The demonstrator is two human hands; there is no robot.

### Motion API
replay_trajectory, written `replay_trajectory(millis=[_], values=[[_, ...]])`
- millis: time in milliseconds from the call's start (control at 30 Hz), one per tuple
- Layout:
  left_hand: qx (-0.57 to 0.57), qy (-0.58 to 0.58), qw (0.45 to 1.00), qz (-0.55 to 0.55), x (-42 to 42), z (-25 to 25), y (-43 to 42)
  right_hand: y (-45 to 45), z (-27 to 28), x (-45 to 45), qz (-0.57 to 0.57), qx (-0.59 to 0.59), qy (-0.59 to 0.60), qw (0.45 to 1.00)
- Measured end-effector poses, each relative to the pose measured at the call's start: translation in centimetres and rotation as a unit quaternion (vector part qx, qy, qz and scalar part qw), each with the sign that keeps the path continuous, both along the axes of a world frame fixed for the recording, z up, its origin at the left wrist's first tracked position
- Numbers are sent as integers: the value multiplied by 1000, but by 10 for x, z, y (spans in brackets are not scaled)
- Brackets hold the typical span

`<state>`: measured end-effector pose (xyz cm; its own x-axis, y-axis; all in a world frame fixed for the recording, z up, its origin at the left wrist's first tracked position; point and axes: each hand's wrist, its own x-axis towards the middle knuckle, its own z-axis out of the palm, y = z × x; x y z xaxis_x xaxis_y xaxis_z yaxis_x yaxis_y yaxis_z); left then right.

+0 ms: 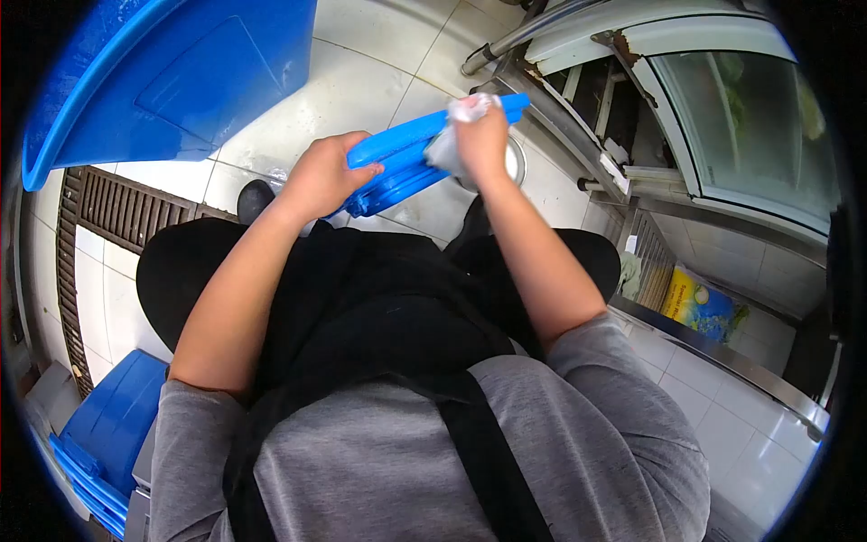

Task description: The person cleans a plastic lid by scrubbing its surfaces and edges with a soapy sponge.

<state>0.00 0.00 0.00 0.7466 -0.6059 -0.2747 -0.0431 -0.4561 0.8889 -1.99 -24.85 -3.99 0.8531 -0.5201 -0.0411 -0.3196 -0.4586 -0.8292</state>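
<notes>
A blue plastic piece with thick ridged edges, perhaps a lid seen from the side (397, 149), is held up over the floor in front of my knees. My left hand (330, 172) grips its near left end, thumb on top and the other fingers hidden beneath. Near its far right end, my right hand (481, 135) is closed on a crumpled whitish cloth (445, 152), which presses against the blue plastic. Partly behind my right wrist, a round pale-rimmed thing (517, 163) stands on the floor; its kind is hidden.
A large blue bin (217, 81) stands at upper left, by a brown floor grate (126, 208). At right are a metal-framed glass cabinet (750, 117) and a low shelf with a yellow-blue bag (700, 303). Blue plastic lids (108, 425) lie at lower left.
</notes>
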Motion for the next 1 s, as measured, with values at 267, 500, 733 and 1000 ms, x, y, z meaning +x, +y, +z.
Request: replay_trajectory(millis=[267,500,733,1000], values=[[7,-2,1000,-15,-8,-3,-7,-45,-4,-24,-39,-201,-49,978],[96,-107,988,-61,-3,1,-5,-44,-21,-18,-34,-96,-79,992],[229,-154,958,-77,-7,5,-11,-11,-34,1,-10,-179,-101,978],[225,-202,949,-85,-4,-2,-4,21,-20,-11,118,-307,-132,935]])
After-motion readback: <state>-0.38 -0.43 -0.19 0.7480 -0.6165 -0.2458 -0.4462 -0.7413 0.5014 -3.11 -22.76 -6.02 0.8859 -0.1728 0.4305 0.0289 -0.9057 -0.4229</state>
